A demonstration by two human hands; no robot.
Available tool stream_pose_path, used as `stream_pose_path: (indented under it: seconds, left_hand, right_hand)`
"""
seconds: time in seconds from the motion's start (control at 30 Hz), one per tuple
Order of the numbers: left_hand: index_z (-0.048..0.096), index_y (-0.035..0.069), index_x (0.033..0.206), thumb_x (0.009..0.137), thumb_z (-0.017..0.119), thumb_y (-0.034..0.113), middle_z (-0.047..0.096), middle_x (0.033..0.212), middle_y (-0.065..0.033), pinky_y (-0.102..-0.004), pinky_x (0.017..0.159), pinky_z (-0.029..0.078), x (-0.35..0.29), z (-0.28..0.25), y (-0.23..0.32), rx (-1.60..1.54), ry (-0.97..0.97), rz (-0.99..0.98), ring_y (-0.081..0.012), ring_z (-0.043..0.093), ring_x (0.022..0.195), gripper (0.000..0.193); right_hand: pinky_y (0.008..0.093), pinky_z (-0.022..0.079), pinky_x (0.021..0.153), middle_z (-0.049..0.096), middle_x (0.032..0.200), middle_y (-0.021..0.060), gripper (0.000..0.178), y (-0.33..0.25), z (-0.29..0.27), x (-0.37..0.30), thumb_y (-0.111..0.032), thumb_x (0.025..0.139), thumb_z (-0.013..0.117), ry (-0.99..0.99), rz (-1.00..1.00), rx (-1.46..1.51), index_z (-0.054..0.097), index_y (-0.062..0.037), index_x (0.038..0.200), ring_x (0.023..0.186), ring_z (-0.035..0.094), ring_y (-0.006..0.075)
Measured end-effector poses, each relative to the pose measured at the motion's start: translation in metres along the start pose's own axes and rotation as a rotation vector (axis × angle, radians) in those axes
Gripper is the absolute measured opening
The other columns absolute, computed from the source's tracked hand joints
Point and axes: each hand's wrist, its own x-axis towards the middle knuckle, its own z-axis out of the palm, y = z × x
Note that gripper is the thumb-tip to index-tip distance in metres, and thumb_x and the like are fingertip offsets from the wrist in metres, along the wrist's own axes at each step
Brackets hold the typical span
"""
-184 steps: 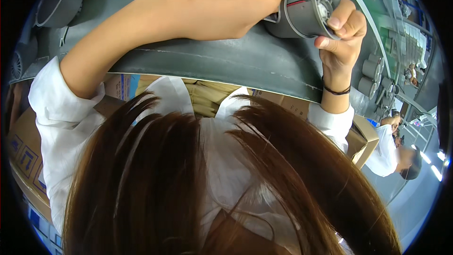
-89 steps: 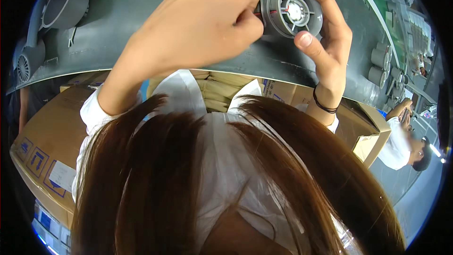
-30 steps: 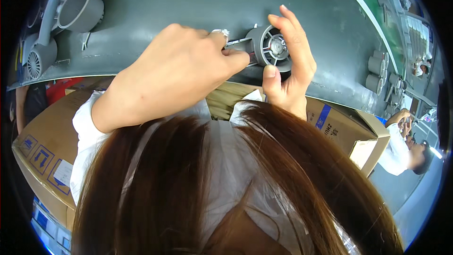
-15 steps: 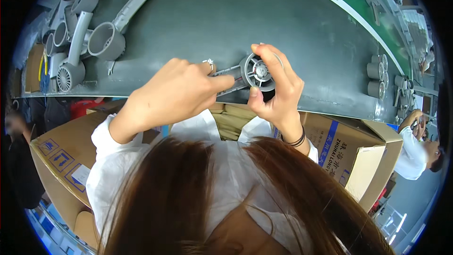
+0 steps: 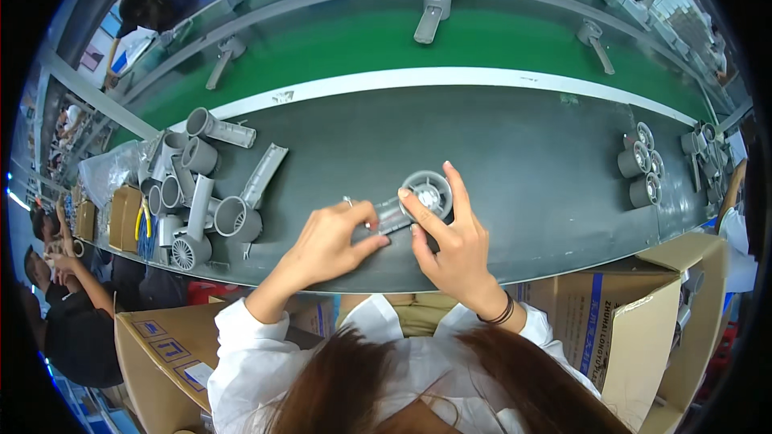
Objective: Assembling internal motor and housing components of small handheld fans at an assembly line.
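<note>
Dark tabletop (image 5: pixel 523 169), palm-down hands (image 5: pixel 460 251) at grey spoked housing (image 5: pixel 429 190)

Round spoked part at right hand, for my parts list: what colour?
The round spoked part is grey; head view.

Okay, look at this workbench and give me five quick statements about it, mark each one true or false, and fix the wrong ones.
1. The left hand is at the handle end of a gray fan part, the right hand at its round end. True.
2. A dark band circles the left wrist. False: the dark band is on the right wrist.
3. Three gray handled parts are on the green belt. True.
4. The yellow item lies at the table's right end. False: the yellow item is at the left end.
5. Short gray cylinders are to the right of both hands. True.
</note>
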Motion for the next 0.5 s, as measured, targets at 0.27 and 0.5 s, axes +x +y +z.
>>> stream_pose_path:
  seconds: [0.27,0.5]
  left_hand:
    - [0.057,0.0,0.076,0.069,0.074,0.021,0.059,0.066,-0.0185,-0.0411,0.061,0.045,0.133,-0.045,-0.073,0.256,0.589,-0.224,-0.0338,0.061,0.066,0.028]
    - [0.049,-0.007,0.113,0.07,0.079,0.028,0.047,0.127,-0.0308,-0.051,0.091,0.04,0.26,-0.063,-0.166,0.447,0.827,-0.345,-0.0442,0.046,0.117,0.063]
  right_hand:
    - [0.0405,0.051,0.085,0.036,0.138,0.0325,0.043,0.007,-0.002,-0.008,-0.002,0.074,0.063,-0.092,-0.021,0.032,0.066,-0.0146,0.115,0.108,0.057,0.0445]
    - [0.0419,0.05,0.086,0.034,0.14,0.031,0.043,0.007,0.0,-0.011,-0.005,0.076,0.064,-0.176,-0.021,-0.001,0.062,-0.0091,0.118,0.11,0.056,0.0431]
